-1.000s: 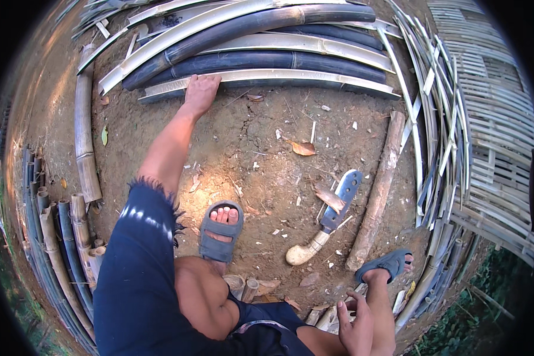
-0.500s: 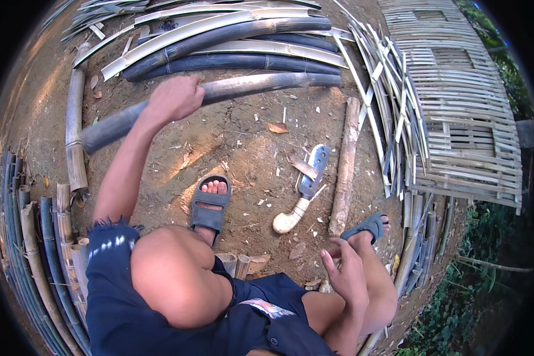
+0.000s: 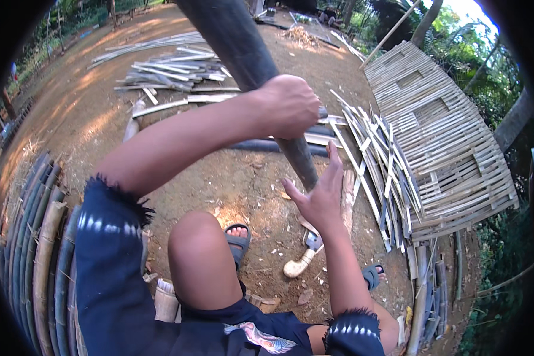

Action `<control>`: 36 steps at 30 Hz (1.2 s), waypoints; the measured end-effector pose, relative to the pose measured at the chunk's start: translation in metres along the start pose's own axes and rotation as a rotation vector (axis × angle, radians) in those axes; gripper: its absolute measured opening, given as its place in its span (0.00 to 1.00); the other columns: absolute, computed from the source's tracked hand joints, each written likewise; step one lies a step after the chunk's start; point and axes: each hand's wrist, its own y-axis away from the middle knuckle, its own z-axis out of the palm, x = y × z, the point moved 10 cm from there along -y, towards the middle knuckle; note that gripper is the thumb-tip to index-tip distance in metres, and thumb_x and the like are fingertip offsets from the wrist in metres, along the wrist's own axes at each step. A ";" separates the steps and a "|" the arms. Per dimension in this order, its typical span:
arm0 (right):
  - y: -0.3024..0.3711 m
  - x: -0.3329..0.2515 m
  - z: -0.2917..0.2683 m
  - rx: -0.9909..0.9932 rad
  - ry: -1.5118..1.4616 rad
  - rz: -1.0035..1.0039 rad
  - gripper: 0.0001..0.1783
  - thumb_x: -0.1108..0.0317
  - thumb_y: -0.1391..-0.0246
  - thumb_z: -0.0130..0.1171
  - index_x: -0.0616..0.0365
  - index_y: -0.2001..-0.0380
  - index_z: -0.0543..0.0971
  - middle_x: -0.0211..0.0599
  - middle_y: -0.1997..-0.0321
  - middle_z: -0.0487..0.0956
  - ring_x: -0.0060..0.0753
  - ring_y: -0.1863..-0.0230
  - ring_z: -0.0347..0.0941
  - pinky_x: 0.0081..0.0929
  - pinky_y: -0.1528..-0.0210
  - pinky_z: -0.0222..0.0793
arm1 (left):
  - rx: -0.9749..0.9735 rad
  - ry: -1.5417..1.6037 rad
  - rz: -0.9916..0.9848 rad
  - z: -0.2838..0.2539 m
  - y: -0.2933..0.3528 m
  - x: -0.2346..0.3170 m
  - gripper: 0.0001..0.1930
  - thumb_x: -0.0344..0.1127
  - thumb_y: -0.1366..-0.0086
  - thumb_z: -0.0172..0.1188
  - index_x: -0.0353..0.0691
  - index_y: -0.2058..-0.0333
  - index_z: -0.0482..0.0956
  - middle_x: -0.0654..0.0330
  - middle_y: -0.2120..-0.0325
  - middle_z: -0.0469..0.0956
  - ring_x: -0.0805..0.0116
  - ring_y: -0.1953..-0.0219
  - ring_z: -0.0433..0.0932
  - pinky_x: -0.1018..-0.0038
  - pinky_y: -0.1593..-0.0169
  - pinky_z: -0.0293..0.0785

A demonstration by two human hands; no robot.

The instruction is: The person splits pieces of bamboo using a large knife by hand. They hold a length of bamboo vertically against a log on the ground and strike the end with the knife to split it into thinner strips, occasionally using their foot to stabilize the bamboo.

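Observation:
My left hand is closed round a dark bamboo pole, which it holds up at a slant. The pole's thick end rises toward the upper left, and the thinner end points down. At that lower end my right hand is open, thumb and fingers apart, with the pole end in line with the gap between them; whether they touch cannot be made out. On the ground below lies a machete with a pale curved handle; its blade is mostly hidden by my right forearm.
A short log lies beyond the machete. Split bamboo strips are heaped at the right by a slatted bamboo panel. Bamboo poles line the left, and more strips lie farther off. My sandalled feet flank the machete.
My left hand has lifted the bamboo pole off its low, crosswise position and swung it up to a slant. My right hand has risen from beside my knee to the pole's lower end. The view has tilted up.

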 end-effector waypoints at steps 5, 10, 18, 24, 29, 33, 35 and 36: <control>-0.009 0.042 0.022 0.238 -0.192 0.196 0.41 0.57 0.56 0.77 0.64 0.46 0.66 0.59 0.50 0.73 0.61 0.49 0.73 0.50 0.46 0.68 | 0.153 -0.050 0.150 -0.065 -0.028 0.032 0.10 0.38 0.37 0.59 0.45 0.69 0.88 0.61 0.69 0.86 0.64 0.61 0.86 0.68 0.58 0.80; -0.021 0.049 -0.007 0.267 -0.282 0.305 0.30 0.64 0.58 0.73 0.63 0.56 0.69 0.57 0.60 0.77 0.62 0.57 0.77 0.51 0.54 0.70 | 0.883 -0.395 0.119 -0.111 0.002 0.043 0.11 0.41 0.39 0.62 0.44 0.61 0.84 0.55 0.55 0.83 0.55 0.41 0.76 0.56 0.41 0.71; -0.045 0.022 -0.042 0.160 -0.449 0.171 0.27 0.64 0.57 0.72 0.63 0.59 0.69 0.48 0.67 0.82 0.47 0.65 0.83 0.38 0.60 0.76 | 1.799 1.274 -0.259 -0.119 0.105 -0.124 0.41 0.55 0.40 0.72 0.31 0.42 0.62 0.50 0.46 0.70 0.65 0.47 0.73 0.65 0.45 0.71; -0.042 0.051 -0.006 0.010 -0.381 0.111 0.42 0.51 0.57 0.77 0.63 0.45 0.68 0.53 0.50 0.77 0.51 0.48 0.76 0.43 0.44 0.70 | 1.412 1.935 0.088 -0.096 0.028 -0.113 0.24 0.46 0.33 0.68 0.33 0.49 0.74 0.61 0.63 0.83 0.78 0.60 0.81 0.78 0.55 0.77; 0.088 0.173 0.033 0.248 -0.627 0.693 0.39 0.43 0.43 0.64 0.62 0.40 0.70 0.48 0.52 0.80 0.49 0.49 0.76 0.43 0.42 0.68 | 1.501 1.880 -0.107 -0.021 0.045 -0.176 0.12 0.45 0.27 0.57 0.43 0.55 0.79 0.68 0.70 0.81 0.82 0.74 0.75 0.79 0.71 0.69; 0.374 0.285 0.081 -0.176 0.057 1.379 0.32 0.48 0.41 0.61 0.66 0.45 0.74 0.59 0.48 0.80 0.59 0.45 0.77 0.47 0.42 0.70 | 1.382 1.943 -0.197 0.011 0.069 -0.073 0.16 0.47 0.28 0.58 0.41 0.53 0.77 0.63 0.70 0.81 0.75 0.74 0.77 0.75 0.69 0.74; 0.479 0.280 0.102 -0.388 0.195 1.546 0.33 0.47 0.42 0.61 0.67 0.47 0.76 0.60 0.46 0.80 0.59 0.42 0.76 0.46 0.39 0.68 | 1.228 1.952 -0.276 0.063 0.099 -0.005 0.17 0.47 0.29 0.59 0.41 0.52 0.77 0.62 0.70 0.81 0.74 0.73 0.77 0.75 0.69 0.75; 0.501 0.276 0.110 -0.449 0.261 1.576 0.33 0.45 0.43 0.62 0.67 0.49 0.78 0.60 0.47 0.80 0.57 0.42 0.76 0.45 0.38 0.68 | 1.139 1.956 -0.339 0.092 0.123 0.029 0.17 0.47 0.29 0.59 0.40 0.52 0.77 0.61 0.69 0.80 0.73 0.73 0.78 0.74 0.69 0.75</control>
